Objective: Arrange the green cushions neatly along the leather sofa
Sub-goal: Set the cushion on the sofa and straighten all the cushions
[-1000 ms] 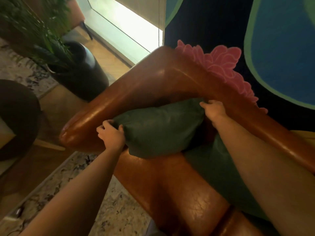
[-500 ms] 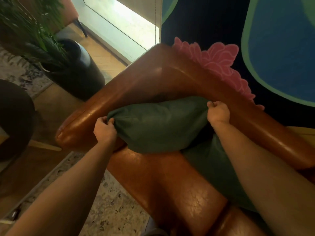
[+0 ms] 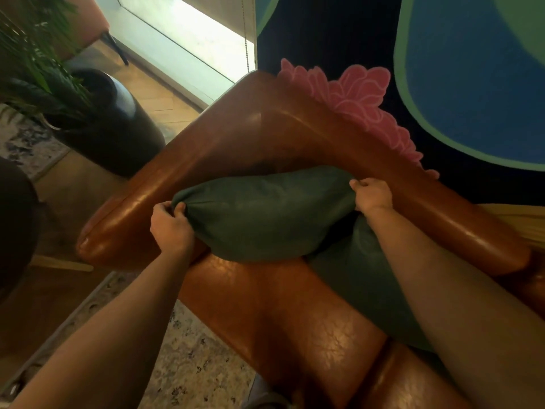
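Observation:
A dark green cushion [image 3: 265, 214] lies in the corner of the brown leather sofa [image 3: 295, 314], against the armrest and backrest. My left hand [image 3: 169, 225] grips its left corner, fingers curled into the fabric. At the cushion's upper right corner, my right hand [image 3: 372, 194] pinches the edge. A second green cushion [image 3: 359, 287] lies on the seat just right of the first, partly under it and partly hidden by my right forearm.
A black planter [image 3: 118, 125] with a leafy plant stands left of the sofa's armrest [image 3: 141, 208]. A dark round seat [image 3: 14, 225] is at the far left. A patterned rug [image 3: 191, 358] covers the floor in front. A painted wall [image 3: 472, 84] rises behind the backrest.
Both hands have shifted their hold: the left moved to the cushion's left tip and bunched it, the right closed on the upper right corner. The cushion sits slightly deeper in the corner.

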A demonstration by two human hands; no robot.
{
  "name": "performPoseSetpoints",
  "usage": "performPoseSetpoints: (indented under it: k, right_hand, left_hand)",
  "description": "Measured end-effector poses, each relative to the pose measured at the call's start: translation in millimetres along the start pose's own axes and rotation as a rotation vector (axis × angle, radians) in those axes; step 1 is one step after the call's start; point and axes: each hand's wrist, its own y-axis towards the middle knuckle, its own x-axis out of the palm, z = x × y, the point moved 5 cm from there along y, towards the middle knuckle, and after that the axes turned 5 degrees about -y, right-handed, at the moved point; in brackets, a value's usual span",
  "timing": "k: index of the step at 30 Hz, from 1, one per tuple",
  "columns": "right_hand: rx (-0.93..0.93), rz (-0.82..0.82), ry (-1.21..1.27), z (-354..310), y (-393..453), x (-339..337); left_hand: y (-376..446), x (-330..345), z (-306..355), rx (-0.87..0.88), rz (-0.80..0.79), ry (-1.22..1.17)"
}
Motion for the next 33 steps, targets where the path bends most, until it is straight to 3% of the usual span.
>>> performPoseSetpoints:
  k: [9,14,23,33]
  right_hand:
    - [0.025,-0.106,0.043,-4.3,-4.8,11.1]
    - [-0.065,-0.049,0.06,-9.8,-1.7,10.5]
    - [-0.068,-0.041,0.002,-6.7,4.5,19.4]
    - [-0.078,-0.064,-0.091,-17.8,-0.6,13.7]
  left_hand:
    - [-7.0,-7.7,-12.7,-0.04,0.058,-0.022]
    - [-4.7,-13.5,-17.4,-0.034,0.079,-0.036]
    - [4.4,-11.4,-20.9,-0.169,-0.002,0.048]
    - [8.7,-16.4,-12.3,-0.087,-0.076,0.202]
